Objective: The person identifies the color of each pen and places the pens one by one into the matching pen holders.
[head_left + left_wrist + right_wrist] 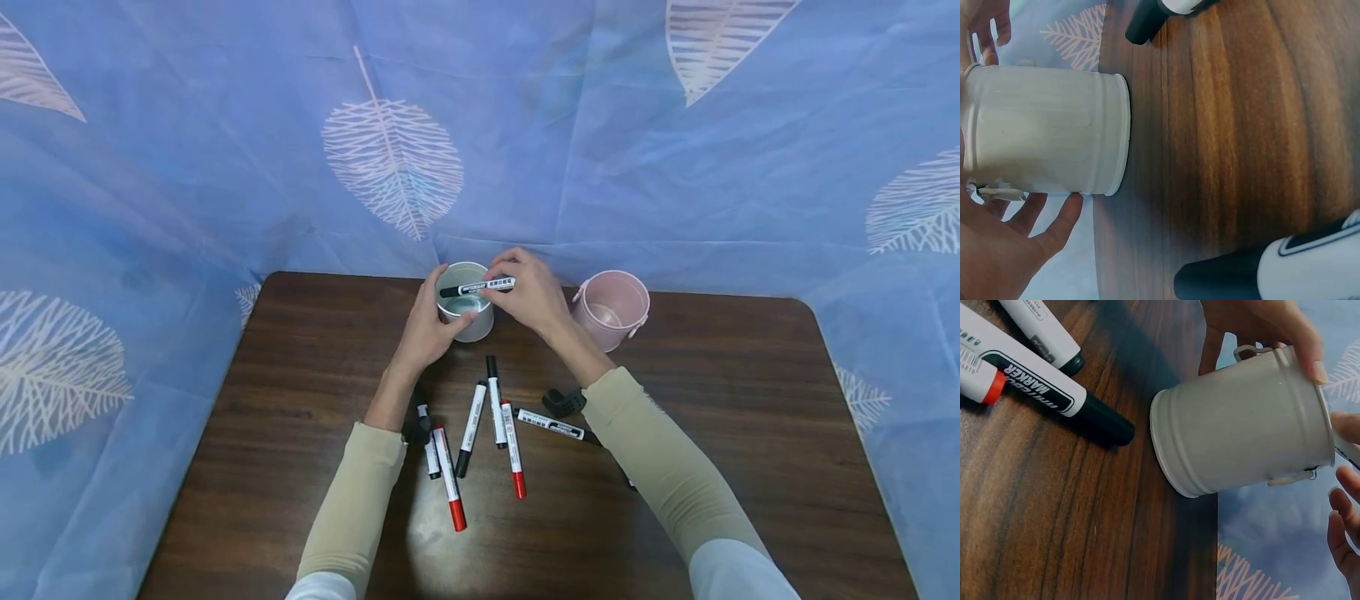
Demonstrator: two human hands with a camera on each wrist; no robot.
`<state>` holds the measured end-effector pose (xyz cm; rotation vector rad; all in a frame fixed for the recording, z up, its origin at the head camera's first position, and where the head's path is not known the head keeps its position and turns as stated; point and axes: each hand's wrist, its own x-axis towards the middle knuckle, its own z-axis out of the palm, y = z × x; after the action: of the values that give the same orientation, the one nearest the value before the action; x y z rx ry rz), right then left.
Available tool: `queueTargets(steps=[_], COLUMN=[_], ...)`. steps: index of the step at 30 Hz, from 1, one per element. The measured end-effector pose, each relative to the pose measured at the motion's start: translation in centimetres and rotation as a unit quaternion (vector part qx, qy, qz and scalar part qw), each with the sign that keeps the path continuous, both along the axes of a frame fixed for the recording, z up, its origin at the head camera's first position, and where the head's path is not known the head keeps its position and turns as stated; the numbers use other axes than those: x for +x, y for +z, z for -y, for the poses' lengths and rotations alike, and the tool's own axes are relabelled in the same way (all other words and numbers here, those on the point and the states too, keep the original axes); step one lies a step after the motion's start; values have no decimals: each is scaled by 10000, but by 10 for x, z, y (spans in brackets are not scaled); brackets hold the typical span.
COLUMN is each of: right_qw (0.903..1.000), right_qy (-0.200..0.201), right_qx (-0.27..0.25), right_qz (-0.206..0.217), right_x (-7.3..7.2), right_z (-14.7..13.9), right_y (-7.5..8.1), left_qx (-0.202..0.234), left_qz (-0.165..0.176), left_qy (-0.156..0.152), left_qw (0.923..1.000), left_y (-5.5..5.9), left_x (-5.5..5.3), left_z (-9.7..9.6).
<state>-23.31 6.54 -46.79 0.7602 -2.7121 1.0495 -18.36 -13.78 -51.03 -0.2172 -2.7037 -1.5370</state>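
Observation:
A small white metal bucket (477, 330) stands upright at the back of the table. My left hand (427, 331) grips it from the left, the thumb at its near rim and the fingers round its far side; the left wrist view shows the fingers (1060, 228) against its wall. Across the bucket's mouth lies a black whiteboard marker (474, 287), pinched between thumb and fingers of my right hand (534, 292). Its black cap end points left, over the opening. In the right wrist view the bucket (1241, 428) hides most of that marker.
A pink bucket (615, 304) stands right of my right hand. Several markers lie on the brown table (285, 400) in front, among them a red one (450, 479), another red one (513, 450) and a black one (471, 429). Blue leaf-patterned cloth (525, 167) hangs behind.

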Motion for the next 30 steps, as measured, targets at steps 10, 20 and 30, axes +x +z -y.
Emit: queueTargets(steps=[10, 20, 30], right_qw=[9991, 9998, 9981], right_qy=[-72, -133, 54], right_qx=[-261, -53, 138], right_qz=[325, 100, -596], right_x=[4, 12, 25], right_z=[-3, -20, -39], right_y=[-5, -7, -7], left_qx=[49, 31, 56], left_qz=[25, 59, 92], left_qy=[20, 95, 93], left_qw=[10000, 9999, 9999], left_y=[0, 0, 1], left_x=[1, 1, 2], left_z=[-2, -3, -3])
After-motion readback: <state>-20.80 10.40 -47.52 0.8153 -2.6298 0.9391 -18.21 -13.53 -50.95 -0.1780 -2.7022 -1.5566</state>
